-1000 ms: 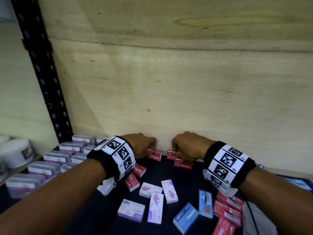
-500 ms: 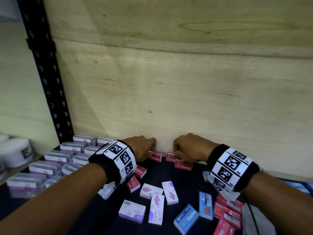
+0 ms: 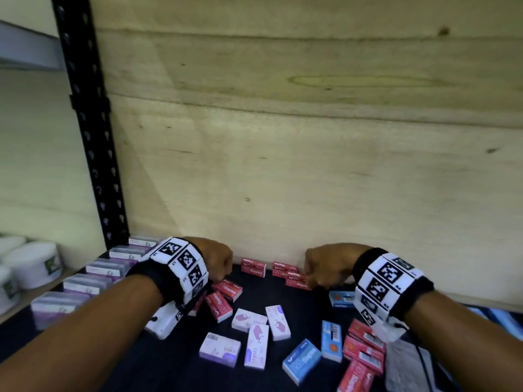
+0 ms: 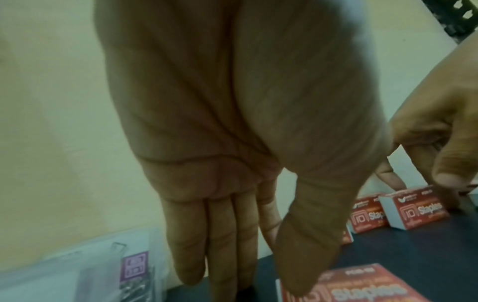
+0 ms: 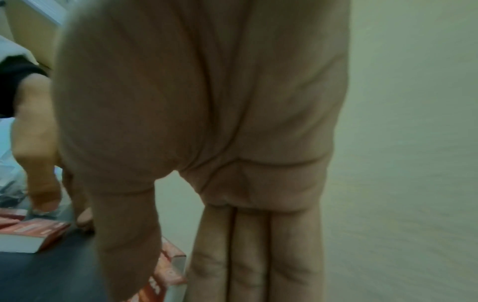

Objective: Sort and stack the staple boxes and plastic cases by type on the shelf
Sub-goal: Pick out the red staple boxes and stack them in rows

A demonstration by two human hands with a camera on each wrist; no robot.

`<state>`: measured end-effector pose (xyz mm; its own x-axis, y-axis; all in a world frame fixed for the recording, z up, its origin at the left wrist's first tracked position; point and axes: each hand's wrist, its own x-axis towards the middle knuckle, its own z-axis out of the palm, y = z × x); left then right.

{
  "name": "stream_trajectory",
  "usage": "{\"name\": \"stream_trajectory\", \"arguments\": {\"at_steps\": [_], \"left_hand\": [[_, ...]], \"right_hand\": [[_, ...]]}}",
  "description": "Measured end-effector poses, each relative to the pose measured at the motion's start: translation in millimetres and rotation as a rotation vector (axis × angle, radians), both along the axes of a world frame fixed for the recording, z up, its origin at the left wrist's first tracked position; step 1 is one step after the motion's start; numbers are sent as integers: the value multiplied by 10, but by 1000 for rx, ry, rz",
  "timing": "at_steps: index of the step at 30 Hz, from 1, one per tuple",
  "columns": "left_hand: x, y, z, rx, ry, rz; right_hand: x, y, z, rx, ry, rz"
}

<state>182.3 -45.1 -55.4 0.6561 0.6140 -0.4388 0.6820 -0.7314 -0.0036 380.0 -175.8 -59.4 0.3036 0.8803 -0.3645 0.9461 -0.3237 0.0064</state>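
Red staple boxes lie along the back of the dark shelf (image 3: 300,309). My left hand (image 3: 219,280) hangs with straight fingers over a tilted red box (image 3: 229,289); in the left wrist view the hand (image 4: 261,286) has its thumb touching that box (image 4: 375,286). My right hand (image 3: 310,280) pinches the end of another red box (image 3: 295,282) between thumb and straight fingers, and the right wrist view shows the hand (image 5: 175,286) on this box (image 5: 168,269). Two more red boxes (image 3: 254,267) stand at the wall. Clear plastic cases (image 3: 85,284) sit in rows at left.
White-and-purple boxes (image 3: 254,321), blue boxes (image 3: 301,360) and a pile of red boxes (image 3: 365,349) lie loose at the front. The wooden back wall (image 3: 311,165) stands just behind my hands. A black perforated post (image 3: 93,137) and white tubs (image 3: 31,261) are at left.
Both hands have drawn apart from the middle of the wall. The left moved left and nearer, over the tilted red box; the right shifted right along its red box.
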Motion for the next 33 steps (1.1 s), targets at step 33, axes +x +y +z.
{"name": "stream_trajectory", "arguments": {"at_steps": [33], "left_hand": [[-13, -15, -93, -15, -16, -50]], "right_hand": [[210, 82, -116, -17, 206, -43]]}}
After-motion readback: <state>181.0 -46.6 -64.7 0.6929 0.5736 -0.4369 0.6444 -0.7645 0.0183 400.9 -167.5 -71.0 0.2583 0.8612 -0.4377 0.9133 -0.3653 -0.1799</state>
